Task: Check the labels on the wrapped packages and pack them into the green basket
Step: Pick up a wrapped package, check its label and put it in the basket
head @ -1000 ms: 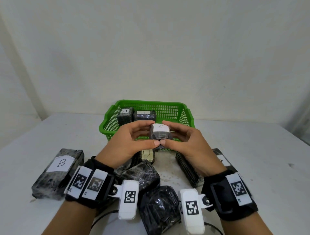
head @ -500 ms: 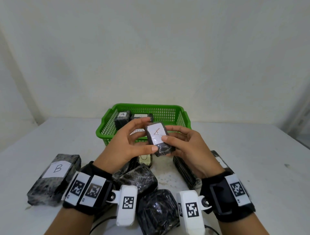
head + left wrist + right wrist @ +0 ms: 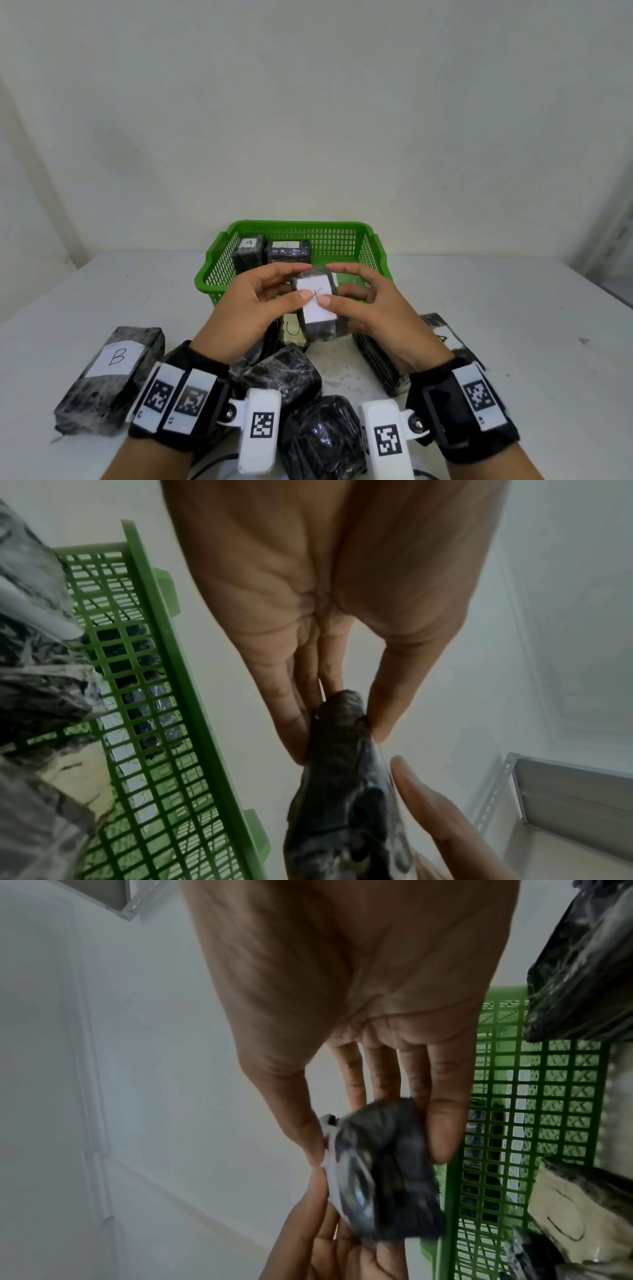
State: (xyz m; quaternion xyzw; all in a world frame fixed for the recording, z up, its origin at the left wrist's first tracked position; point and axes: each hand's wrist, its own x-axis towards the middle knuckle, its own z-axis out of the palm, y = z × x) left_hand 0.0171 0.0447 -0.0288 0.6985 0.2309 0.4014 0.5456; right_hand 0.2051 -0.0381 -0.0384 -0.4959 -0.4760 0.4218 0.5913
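Both hands hold one small black-wrapped package [image 3: 317, 306] in the air just in front of the green basket [image 3: 219, 270]. Its white label faces up toward me, with the two thumbs lying on the handwritten mark. My left hand [image 3: 263, 301] pinches its left side between thumb and fingers; my right hand [image 3: 363, 301] pinches its right side. The same package [image 3: 342, 772] shows dark and blurred in the left wrist view, and the package [image 3: 383, 1172] shows its white label edge in the right wrist view. Two wrapped packages labelled A [image 3: 249, 251] stand in the basket's back left.
On the white table lie more wrapped packages: a long one labelled B [image 3: 109, 373] at the left, a labelled one [image 3: 293, 330] under my hands, unlabelled-side bundles [image 3: 284, 377] near my wrists, and another [image 3: 442, 334] at the right. The basket's right half holds nothing.
The held package has been turned from edge-on to label-up and tilted toward me. Both hands have dropped slightly nearer, thumbs now on the label.
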